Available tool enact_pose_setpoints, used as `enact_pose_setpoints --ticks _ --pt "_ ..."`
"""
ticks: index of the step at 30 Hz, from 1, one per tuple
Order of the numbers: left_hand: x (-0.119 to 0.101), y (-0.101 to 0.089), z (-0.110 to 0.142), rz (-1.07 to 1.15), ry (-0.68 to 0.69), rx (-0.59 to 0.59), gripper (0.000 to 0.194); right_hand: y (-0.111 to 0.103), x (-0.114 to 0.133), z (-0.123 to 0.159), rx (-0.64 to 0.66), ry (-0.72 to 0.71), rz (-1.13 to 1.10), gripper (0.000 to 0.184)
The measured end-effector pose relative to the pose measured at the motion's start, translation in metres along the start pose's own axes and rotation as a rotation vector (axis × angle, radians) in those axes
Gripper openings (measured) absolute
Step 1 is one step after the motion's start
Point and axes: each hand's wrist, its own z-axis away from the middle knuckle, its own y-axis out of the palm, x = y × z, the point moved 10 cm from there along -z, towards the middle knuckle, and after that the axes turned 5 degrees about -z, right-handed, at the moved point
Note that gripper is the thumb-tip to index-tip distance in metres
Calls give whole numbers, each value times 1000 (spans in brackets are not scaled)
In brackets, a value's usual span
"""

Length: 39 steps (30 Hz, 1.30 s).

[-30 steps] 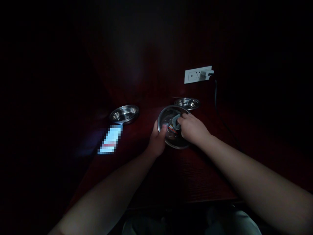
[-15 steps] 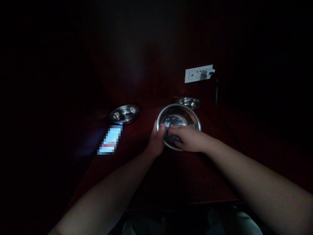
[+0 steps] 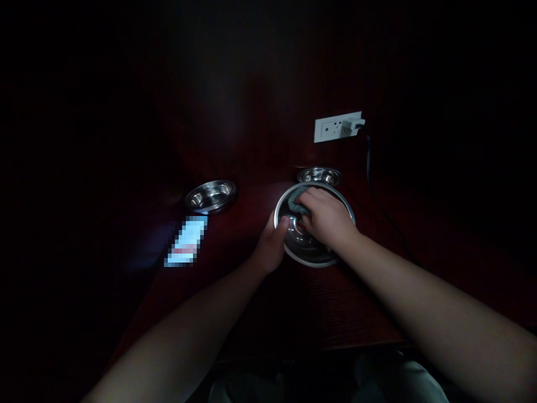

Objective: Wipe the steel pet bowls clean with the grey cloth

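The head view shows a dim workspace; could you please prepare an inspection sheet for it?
Surface: dark red tabletop, dimly lit.
Job's things: metal bowl; greyish cloth inside it.
Clutter: metal dish at left, second metal dish behind the bowl, bright pixelated rectangle near the left dish.
Hands: left hand grips the bowl's rim, thumb inside; right hand holds the cloth within.
Cables: one dark cable, hanging below the plug.
Surroundings: white socket plate; the rest mostly too dark to tell.

Dim room, type unclear, wall socket (image 3: 337, 128), table (image 3: 331, 305)
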Motion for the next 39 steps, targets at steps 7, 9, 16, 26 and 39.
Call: enact_pose_setpoints --ticks 7,9,16,26,39 --pt "-6 -4 -2 44 76 -29 48 18 -22 1 215 157 229 29" --pt "-7 -5 -2 40 92 -36 50 24 -28 4 283 204 232 29" --pt "-17 -9 -1 -36 182 -79 45 37 -22 10 414 111 46 14" --pt "-24 0 4 -129 245 8 44 40 18 17 465 -30 -727 7" --pt "-27 10 5 -93 247 96 48 -4 -1 3 -56 17 -402 7"
